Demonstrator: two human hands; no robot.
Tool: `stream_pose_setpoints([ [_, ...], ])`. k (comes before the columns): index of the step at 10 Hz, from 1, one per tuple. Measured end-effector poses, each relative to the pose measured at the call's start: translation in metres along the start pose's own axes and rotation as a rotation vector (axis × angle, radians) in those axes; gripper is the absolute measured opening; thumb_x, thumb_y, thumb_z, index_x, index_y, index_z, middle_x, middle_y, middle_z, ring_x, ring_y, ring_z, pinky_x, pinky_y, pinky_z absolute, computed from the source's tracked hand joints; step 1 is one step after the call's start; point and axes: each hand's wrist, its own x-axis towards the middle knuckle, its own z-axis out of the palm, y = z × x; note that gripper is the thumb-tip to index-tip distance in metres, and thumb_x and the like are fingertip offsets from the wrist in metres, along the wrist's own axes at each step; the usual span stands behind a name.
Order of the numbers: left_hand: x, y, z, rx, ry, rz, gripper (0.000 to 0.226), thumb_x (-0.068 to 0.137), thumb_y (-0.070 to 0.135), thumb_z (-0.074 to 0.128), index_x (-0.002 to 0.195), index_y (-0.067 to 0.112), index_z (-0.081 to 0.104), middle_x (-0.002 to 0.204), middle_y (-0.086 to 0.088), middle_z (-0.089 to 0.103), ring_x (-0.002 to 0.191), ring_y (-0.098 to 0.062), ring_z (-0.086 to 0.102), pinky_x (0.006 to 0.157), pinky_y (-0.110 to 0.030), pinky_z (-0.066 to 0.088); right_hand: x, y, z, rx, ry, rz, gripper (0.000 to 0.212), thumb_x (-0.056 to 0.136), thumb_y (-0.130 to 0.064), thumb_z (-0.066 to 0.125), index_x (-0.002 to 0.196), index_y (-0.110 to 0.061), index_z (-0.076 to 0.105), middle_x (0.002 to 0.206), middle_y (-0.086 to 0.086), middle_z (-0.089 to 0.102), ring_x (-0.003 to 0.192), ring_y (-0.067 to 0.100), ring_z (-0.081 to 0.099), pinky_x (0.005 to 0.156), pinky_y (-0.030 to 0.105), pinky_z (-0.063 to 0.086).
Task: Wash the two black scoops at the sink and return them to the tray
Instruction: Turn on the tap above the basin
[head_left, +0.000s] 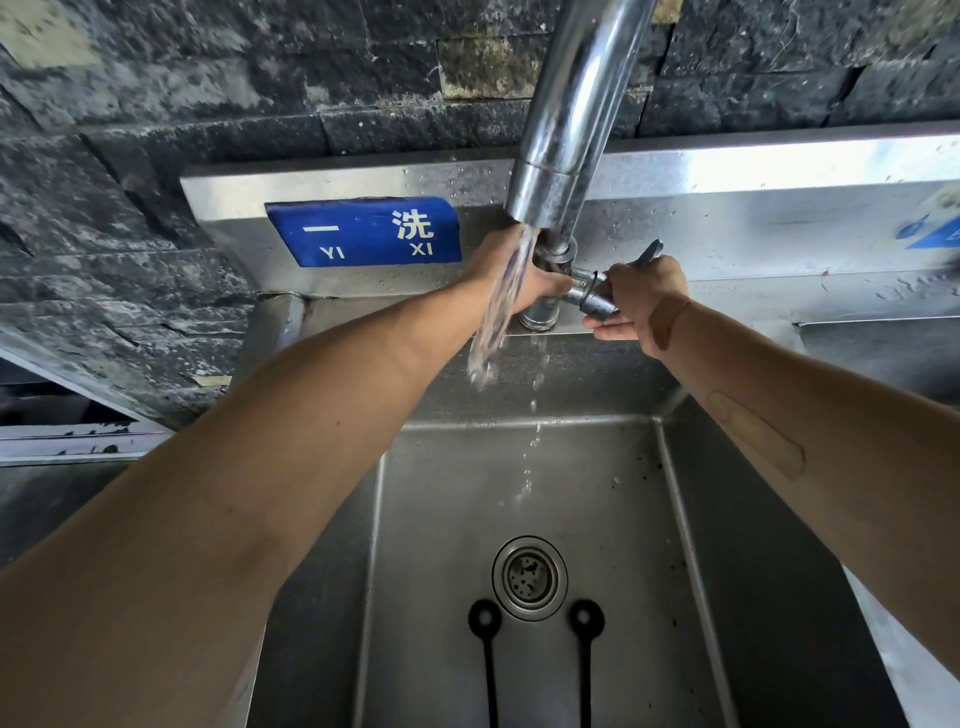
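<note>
Dark stone wall (208, 78) up top, steel sink (727, 519) below, and a blue sign (363, 231) reading "YI XI" on the splashback. Both arms reach out to the tap (576, 104) at the back of the sink. Water (498, 312) pours from the spout, a thick stream falling in front of the left wrist, and drops fall toward the sink floor.

The left hand (511, 275) is at the tap's upright column: thumb across the front, fingers going round behind it, partly blurred by the stream. The right hand (641, 296) is wrapped round the valve (592, 299) that sticks out to the side of the column, thumb on top and fingers curled underneath. A grey lever (652, 252) pokes up just behind its knuckles. 2 tan plasters show on that arm, 1 at the wrist (667, 325) and 1 on the forearm (758, 441).

Down on the sink floor lie the left scoop (488, 665) and right scoop (586, 665), neither touched by a hand. They sit side by side and apart, thin black handles running toward the camera. Their ringed ends flank the near edge of the drain (530, 578). The bowls are cut off by the bottom edge.
</note>
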Motion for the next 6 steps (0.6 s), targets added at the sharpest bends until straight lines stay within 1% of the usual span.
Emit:
stream_pose_setpoints([
  [1, 0.001, -0.003, 0.003, -0.014, 0.032, 0.011, 0.048, 0.074, 0.03, 0.081, 0.113, 0.014, 0.057, 0.095, 0.007, 0.062, 0.072, 0.004, 0.055, 0.054, -0.005, 0.038, 0.0, 0.001, -0.001, -0.001, 0.001, -0.006, 0.012, 0.093, -0.015, 0.048, 0.104, -0.011, 0.05, 0.117, 0.021, 0.067, 0.074, 0.025, 0.067, 0.067, 0.036, 0.062],
  [2, -0.008, 0.001, 0.002, -0.038, 0.03, -0.009, 0.051, 0.075, 0.03, 0.081, 0.118, 0.013, 0.057, 0.102, 0.005, 0.064, 0.087, -0.008, 0.063, 0.071, -0.015, 0.047, -0.01, -0.007, 0.001, 0.058, 0.016, 0.093, 0.017, 0.098, -0.018, 0.043, 0.106, -0.009, 0.055, 0.099, 0.01, 0.072, 0.068, 0.022, 0.071, 0.062, 0.031, 0.062],
  [3, -0.013, 0.001, -0.002, -0.124, -0.034, -0.004, 0.06, 0.077, 0.024, 0.08, 0.129, 0.01, 0.052, 0.119, -0.002, 0.065, 0.107, -0.016, 0.063, 0.089, -0.019, 0.049, -0.019, -0.009, 0.0, 0.08, 0.037, 0.108, 0.019, 0.099, -0.022, 0.044, 0.095, -0.01, 0.059, 0.093, 0.005, 0.072, 0.067, 0.023, 0.073, 0.057, 0.031, 0.061],
  [4, -0.044, -0.005, -0.006, -0.224, -0.062, -0.011, 0.063, 0.084, 0.014, 0.073, 0.139, 0.007, 0.042, 0.128, -0.009, 0.06, 0.114, -0.016, 0.055, 0.092, -0.011, 0.041, -0.035, 0.001, 0.0, 0.019, 0.017, 0.002, 0.021, 0.096, -0.037, 0.052, 0.093, -0.017, 0.058, 0.102, -0.002, 0.066, 0.081, 0.024, 0.073, 0.073, 0.037, 0.061],
  [5, -0.07, -0.027, -0.001, -0.409, -0.046, -0.155, 0.044, 0.09, 0.012, 0.065, 0.131, 0.014, 0.049, 0.107, -0.006, 0.064, 0.099, -0.019, 0.058, 0.085, -0.024, 0.05, -0.048, 0.021, 0.003, 0.029, -0.009, -0.038, 0.041, 0.093, -0.049, 0.054, 0.123, -0.02, 0.053, 0.114, -0.003, 0.062, 0.09, 0.022, 0.071, 0.082, 0.039, 0.059],
  [6, -0.124, -0.075, 0.022, -0.687, 0.018, -0.453, 0.011, 0.096, 0.014, 0.056, 0.105, 0.02, 0.059, 0.1, -0.012, 0.064, 0.095, -0.028, 0.059, 0.084, -0.035, 0.048, -0.069, 0.073, 0.014, 0.06, 0.013, -0.02, 0.06, 0.088, -0.058, 0.054, 0.138, -0.028, 0.044, 0.124, -0.005, 0.06, 0.087, 0.019, 0.07, 0.088, 0.042, 0.057],
])
